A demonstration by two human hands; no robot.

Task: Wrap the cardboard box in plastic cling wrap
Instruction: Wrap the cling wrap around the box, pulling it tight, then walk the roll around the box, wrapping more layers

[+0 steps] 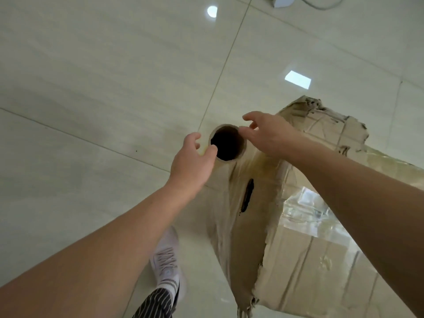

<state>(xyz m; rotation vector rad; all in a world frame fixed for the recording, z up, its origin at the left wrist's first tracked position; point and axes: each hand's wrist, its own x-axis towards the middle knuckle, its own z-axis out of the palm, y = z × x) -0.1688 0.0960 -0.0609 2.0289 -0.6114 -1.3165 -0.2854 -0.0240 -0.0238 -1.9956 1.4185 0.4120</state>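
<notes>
Cardboard box (321, 260): stands on the tiled floor (91, 88) at the right of the view, below and in front of the person. Its edges are torn and ragged. Glossy cling wrap (302, 210) already lies across the top face and is wrinkled in places. A handle slot (247, 195) shows on the near side face.

Cling wrap roll (227, 143): held upright beside the box's corner and seen end-on, so the open core reads as a dark hole. Judged purpose: keeping the roll vertical and close to the side face lets the film pay off flat against the box as the roll is carried round it.

Left hand (192, 159): grips the roll's top end, thumb on the core rim and fingers curled round the outside.

Right hand (268, 136): the thumb tip touches the far side of the rim and the forefinger is lifted clear. The other fingers are hidden behind the hand, so I cannot tell whether it grips or only steadies the roll.

Not verifiable: the length of the roll below its rim, the film's exact edge on the side face, and the box's far and right sides, which are cut off by the right forearm and the frame. A shoe (166, 260) and a striped trouser leg (156, 304) stand near the box. A white object (283, 1) at the top edge is cut off and cannot be identified.
</notes>
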